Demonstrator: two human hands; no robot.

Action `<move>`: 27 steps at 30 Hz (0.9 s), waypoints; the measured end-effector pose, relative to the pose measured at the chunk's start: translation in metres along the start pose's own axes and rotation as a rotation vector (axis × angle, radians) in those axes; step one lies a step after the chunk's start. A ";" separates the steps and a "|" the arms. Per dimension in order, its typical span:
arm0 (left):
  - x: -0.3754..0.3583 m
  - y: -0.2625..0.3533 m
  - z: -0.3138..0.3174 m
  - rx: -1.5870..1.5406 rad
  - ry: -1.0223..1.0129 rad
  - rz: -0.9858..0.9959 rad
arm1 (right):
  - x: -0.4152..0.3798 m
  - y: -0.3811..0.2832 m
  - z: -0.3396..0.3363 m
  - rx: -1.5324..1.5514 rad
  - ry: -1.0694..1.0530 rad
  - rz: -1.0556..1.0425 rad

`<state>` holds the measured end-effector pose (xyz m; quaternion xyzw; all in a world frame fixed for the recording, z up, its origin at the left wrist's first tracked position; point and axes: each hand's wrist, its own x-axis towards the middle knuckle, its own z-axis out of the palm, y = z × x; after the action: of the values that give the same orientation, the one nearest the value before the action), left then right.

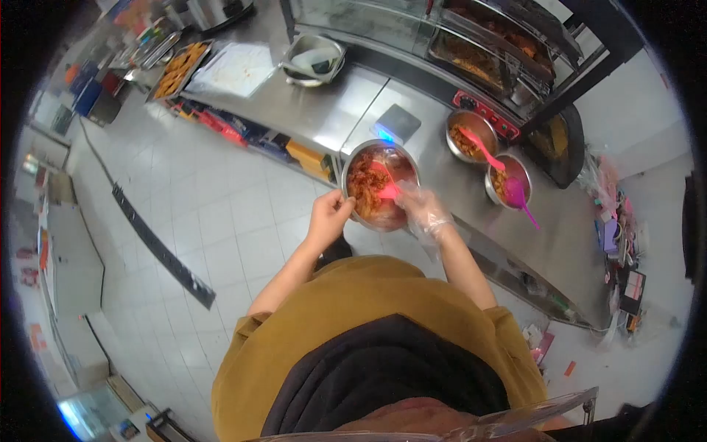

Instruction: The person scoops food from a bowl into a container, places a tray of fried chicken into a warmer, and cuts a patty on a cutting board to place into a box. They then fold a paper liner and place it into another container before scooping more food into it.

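A steel mixing bowl [410,163] with reddish sauced food [364,180] in it is held before my body, at the counter's front edge. My left hand [333,214] is bare and pinches the bowl's rim on its left side. My right hand [425,210] wears a clear plastic glove and is closed round the handle of a pink spatula [388,191]. The spatula's head lies in the bowl, against the food. Just behind the bowl a flat grey kitchen scale [398,122] with a blue-lit display sits on the counter.
Two steel bowls of food, one with a pink spatula [482,149] and one with a purple spoon [517,194], stand right on the steel counter [545,243]. Behind them is a glass display case [471,55]. Farther left are a steel pan [314,59] and a tray of fried pieces [180,70].
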<state>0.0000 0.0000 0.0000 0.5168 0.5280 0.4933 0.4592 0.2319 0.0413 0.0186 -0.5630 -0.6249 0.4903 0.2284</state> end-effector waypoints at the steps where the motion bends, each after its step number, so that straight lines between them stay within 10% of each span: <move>1: -0.001 0.002 0.002 -0.010 -0.030 -0.013 | -0.005 0.001 0.000 0.050 0.043 -0.019; 8: 0.145 0.007 -0.055 -0.266 -0.159 -0.198 | 0.081 -0.084 -0.015 0.203 0.180 0.070; 11: 0.172 0.008 -0.061 -0.338 -0.206 -0.256 | 0.082 -0.106 -0.031 -0.539 0.194 0.058; 15: 0.202 -0.005 -0.064 -0.336 -0.212 -0.215 | 0.085 -0.117 -0.043 -0.761 0.259 -0.229; 21: 0.208 0.005 -0.058 -0.178 -0.205 -0.078 | 0.113 -0.143 -0.043 -0.987 0.398 -0.098; 27: 0.214 0.022 -0.049 -0.098 -0.160 -0.076 | 0.150 -0.089 -0.043 -0.444 0.067 0.275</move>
<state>-0.0559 0.2110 0.0320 0.5111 0.4839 0.4580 0.5430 0.1857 0.2062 0.0738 -0.6949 -0.6269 0.3486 0.0512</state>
